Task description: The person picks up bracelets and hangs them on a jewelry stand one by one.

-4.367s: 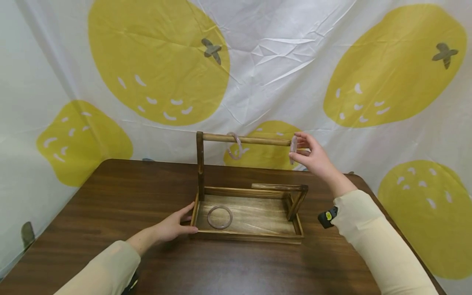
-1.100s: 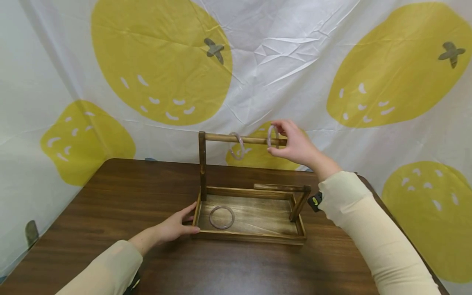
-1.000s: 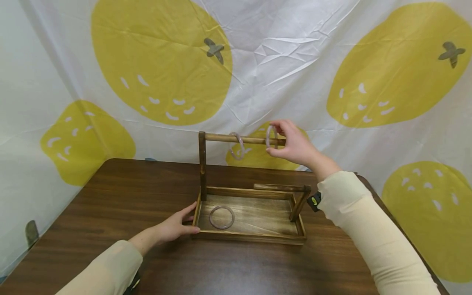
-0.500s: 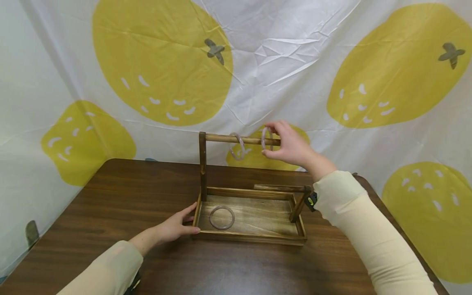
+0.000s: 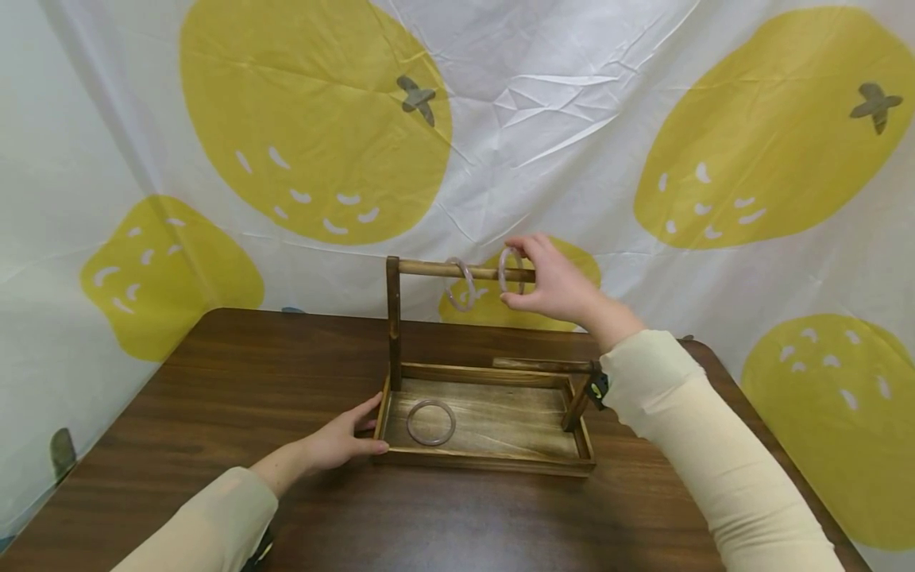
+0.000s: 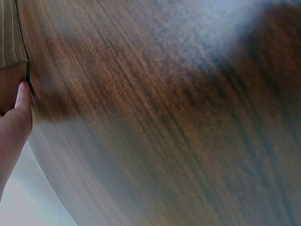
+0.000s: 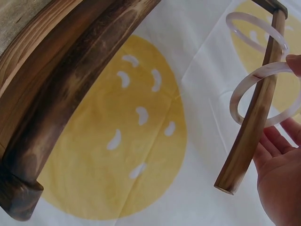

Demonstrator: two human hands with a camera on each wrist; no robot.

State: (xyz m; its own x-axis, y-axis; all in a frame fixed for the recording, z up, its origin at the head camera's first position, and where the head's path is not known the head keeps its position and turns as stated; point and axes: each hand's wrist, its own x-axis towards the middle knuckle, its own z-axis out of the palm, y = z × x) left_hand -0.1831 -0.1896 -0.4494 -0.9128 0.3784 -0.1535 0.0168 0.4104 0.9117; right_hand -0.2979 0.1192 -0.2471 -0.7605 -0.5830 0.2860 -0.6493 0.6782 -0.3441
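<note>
My right hand point(image 5: 561, 287) pinches a pale lilac bangle point(image 7: 237, 101) between thumb and fingers. The bangle encircles the upper wooden bar point(image 5: 425, 268), whose free end pokes through toward my palm in the right wrist view. Further along that bar hangs a second bangle point(image 5: 469, 287), apart from the held one. A third bangle point(image 5: 431, 402) lies flat in the left part of the wooden tray point(image 5: 515, 409). At the tray's left end rests my left hand point(image 5: 332, 441), thumb at the front corner and fingers against the side wall.
A lower wooden bar point(image 5: 532, 364) juts left from a short post at the tray's right end. The upper bar's tall post point(image 5: 394, 326) stands at the left end. Behind the brown table point(image 5: 236, 373) hangs a white cloth point(image 5: 543, 159) with yellow fruit prints.
From beside the upper bar's free right end, my right hand has brought the bangle onto the bar and slid it left toward the hanging one. My left hand stays put.
</note>
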